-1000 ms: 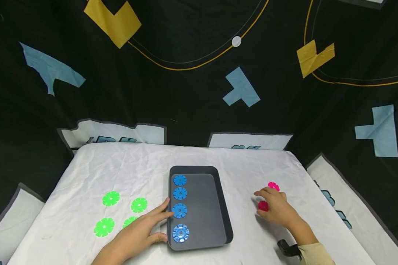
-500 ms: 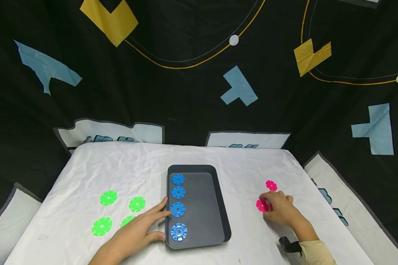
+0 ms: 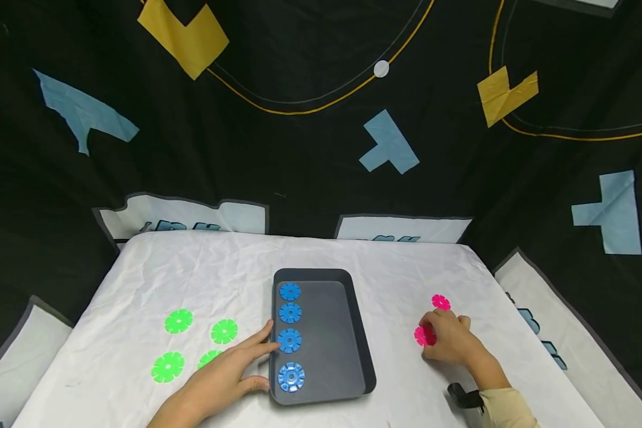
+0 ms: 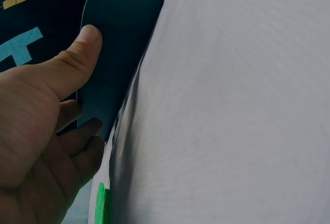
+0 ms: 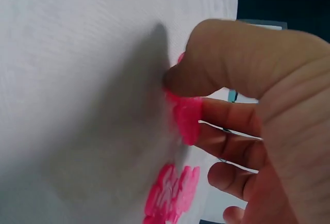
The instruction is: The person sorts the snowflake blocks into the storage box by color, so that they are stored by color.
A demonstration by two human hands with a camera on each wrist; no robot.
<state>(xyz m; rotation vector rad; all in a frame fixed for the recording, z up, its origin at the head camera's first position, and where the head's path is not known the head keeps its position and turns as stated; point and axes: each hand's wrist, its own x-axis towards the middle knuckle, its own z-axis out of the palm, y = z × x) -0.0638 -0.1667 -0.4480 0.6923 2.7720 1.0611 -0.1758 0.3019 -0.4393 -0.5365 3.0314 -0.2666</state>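
A dark grey tray (image 3: 331, 333) holds several blue notched discs (image 3: 290, 340) in a column along its left side. My left hand (image 3: 219, 374) rests at the tray's left wall, one fingertip over the rim; the thumb (image 4: 85, 53) touches the outer wall. My right hand (image 3: 452, 339) is low over the cloth at the right, thumb and fingers pinching a pink notched disc (image 5: 188, 121). That disc is partly hidden by the thumb. Another pink disc (image 3: 441, 302) lies just behind the hand. In the right wrist view, pink discs (image 5: 170, 193) lie below the fingers.
Several green notched discs (image 3: 167, 367) lie on the white cloth (image 3: 112, 309) left of the tray, one partly covered by my left hand. A black curtain (image 3: 310, 160) with taped shapes hangs behind the table. A black wrist strap part (image 3: 462, 396) sticks out by the right sleeve.
My right hand's spread fingers have closed together at the nearer pink disc, and the hand has shifted slightly right. The left hand and tray stay in place; the head view shifted slightly and came back.
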